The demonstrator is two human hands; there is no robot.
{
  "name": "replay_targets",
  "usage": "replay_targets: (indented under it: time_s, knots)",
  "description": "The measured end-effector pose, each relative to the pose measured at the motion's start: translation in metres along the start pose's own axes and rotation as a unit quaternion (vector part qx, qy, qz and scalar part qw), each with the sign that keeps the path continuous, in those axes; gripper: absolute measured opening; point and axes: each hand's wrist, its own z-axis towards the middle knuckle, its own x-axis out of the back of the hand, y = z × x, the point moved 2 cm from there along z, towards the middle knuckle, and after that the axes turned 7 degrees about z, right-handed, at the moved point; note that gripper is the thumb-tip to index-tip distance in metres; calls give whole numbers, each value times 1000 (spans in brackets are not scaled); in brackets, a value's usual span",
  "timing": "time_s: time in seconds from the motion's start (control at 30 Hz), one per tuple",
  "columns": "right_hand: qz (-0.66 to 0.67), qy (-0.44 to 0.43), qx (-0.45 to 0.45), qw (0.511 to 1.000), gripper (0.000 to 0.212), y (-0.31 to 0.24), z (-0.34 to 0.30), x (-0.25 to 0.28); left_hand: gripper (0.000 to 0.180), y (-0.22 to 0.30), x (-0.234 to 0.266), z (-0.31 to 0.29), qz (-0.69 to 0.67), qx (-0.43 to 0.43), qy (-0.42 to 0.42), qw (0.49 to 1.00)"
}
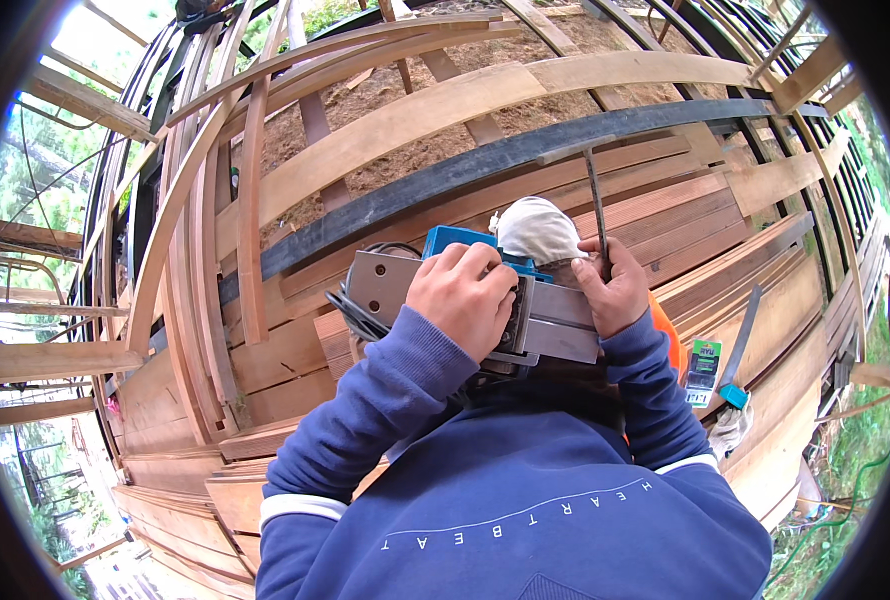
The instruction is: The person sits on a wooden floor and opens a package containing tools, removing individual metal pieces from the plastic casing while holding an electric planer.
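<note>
An electric planer (562,322) with a teal body lies across my front, its flat metal sole plates facing up. My left hand (462,298) is closed over its middle, fingers curled near the slot between the plates. A whitish cloth bag (537,230) bulges at the planer's far side. In my right hand (615,287), beside the planer's right end, a long thin dark metal rod (597,200) is pinched between thumb and fingers. It points away from me, toward a black beam. The rod's near end is hidden by the hand.
Stacked wooden planks (665,235) lie under and around the planer, beyond them a black beam (445,180). A dark cord (360,318) coils at left. At right lie a green-and-black package (703,368), a handsaw (734,394) with teal handle and a whitish glove (733,432).
</note>
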Motion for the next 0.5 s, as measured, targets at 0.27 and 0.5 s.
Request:
replay_targets:
  time_s: [0.27, 0.5]
  knots:
    - [20, 0, -5, 1000, 22, 2, 1, 0, 8, 4, 0, 7, 46, -29, -2, 999]
    - [12, 1, -9, 1000, 24, 0, 0, 0, 13, 5, -6, 5, 75, -59, -1, 995]
